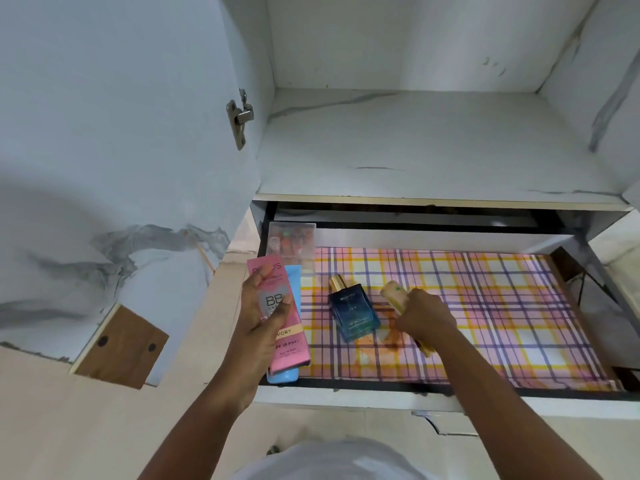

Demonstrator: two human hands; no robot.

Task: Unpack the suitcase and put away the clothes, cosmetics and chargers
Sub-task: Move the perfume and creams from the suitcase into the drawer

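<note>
Nearest us, our left hand [263,317] has its grip closed around a pink BB cream carton [282,320], thumb across its face, with a light blue tube [294,289] tucked behind the carton; both sit over the front left corner of the open drawer [346,398]. Our right hand [424,315] has its grip closed on a pale cream tube [394,294], held low over the checked liner [502,306] near the drawer's middle. Between our hands, a dark blue perfume bottle [353,311] with a gold cap lies flat on the liner, just beside the cream tube. An orange stain marks the liner by the bottle's base. Farther back, a clear plastic box [292,242] of small items stands in the back left corner. Above the drawer is a white marbled shelf [433,150].
</note>
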